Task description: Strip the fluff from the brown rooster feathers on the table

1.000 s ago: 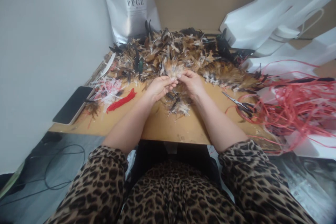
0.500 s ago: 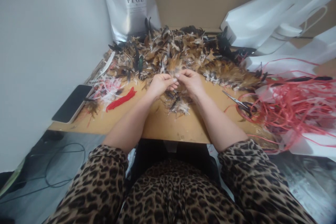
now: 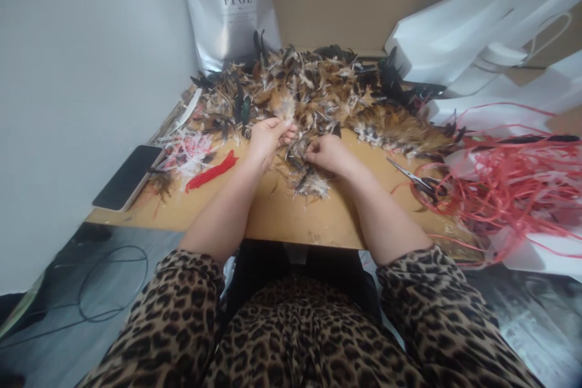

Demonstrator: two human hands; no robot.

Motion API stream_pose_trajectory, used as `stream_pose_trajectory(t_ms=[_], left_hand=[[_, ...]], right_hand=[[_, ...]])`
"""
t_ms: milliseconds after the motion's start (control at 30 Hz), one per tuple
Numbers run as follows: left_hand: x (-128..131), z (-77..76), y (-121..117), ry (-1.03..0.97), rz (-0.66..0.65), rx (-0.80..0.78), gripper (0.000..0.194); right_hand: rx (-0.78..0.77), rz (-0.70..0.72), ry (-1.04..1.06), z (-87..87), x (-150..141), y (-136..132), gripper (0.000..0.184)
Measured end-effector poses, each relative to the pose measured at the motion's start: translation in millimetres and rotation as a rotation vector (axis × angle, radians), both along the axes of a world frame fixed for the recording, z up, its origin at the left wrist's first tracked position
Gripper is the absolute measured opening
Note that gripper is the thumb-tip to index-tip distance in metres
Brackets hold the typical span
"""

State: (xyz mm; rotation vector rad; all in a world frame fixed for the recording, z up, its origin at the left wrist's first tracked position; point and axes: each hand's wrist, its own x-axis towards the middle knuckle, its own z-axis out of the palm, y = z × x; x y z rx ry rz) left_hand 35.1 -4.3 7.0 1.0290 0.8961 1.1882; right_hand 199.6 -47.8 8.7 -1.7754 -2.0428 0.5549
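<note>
My left hand (image 3: 271,136) is closed in a pinch on brown feathers (image 3: 282,104), whose fluffy ends stand up above the thumb and fingertip. To its right, my right hand (image 3: 328,153) reaches down with its fingers curled together at a small heap of loose feathers (image 3: 311,183) on the table. Whether a feather sits between those right fingertips is hidden. Behind both hands lies a wide pile of brown, white and black feathers (image 3: 318,82).
Left on the table (image 3: 282,218) are a phone (image 3: 127,179), a red thread bundle (image 3: 211,171) and pink-white scraps (image 3: 191,151). At right lie scissors (image 3: 416,180), a row of brown feathers (image 3: 400,127) and tangled red strips (image 3: 518,188). A silver bag (image 3: 231,24) stands behind.
My hands were together at the fingertips and have come apart. The left moved slightly left with the feathers; the right went down toward the small heap.
</note>
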Motion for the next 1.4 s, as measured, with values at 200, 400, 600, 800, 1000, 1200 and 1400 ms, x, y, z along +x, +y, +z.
stream_pose_trajectory(t_ms=[200, 400, 600, 800, 1000, 1200, 1400], left_hand=[[2.2, -0.3, -1.8, 0.010, -0.015, -0.025, 0.014], [2.2, 0.1, -2.4, -0.069, -0.012, -0.073, 0.014], [1.2, 0.6, -2.8, -0.139, -0.048, -0.135, 0.012], [0.7, -3.2, -2.0, -0.137, -0.151, -0.194, 0.007], [1.7, -6.3, -5.1, -0.091, -0.259, -0.213, 0.005], [2.8, -7.6, -7.3, -0.068, -0.285, -0.217, 0.006], [5.2, -4.8, -10.4, -0.024, -0.281, -0.208, 0.007]], right_hand=[[-0.026, -0.017, -0.230, 6.8, -9.3, -4.1, 0.012], [-0.112, -0.086, 0.232, 2.4, 5.2, 0.8, 0.007], [-0.249, -0.151, 0.977, 0.9, 9.8, 4.2, 0.013], [-0.260, -0.126, 1.310, 0.4, 3.8, 7.3, 0.029], [-0.151, -0.176, 1.315, -0.1, 0.9, 9.2, 0.030], [-0.048, -0.204, 1.190, -3.7, -3.2, 10.1, 0.027], [-0.001, -0.223, 1.144, -4.7, -7.4, 9.9, 0.026]])
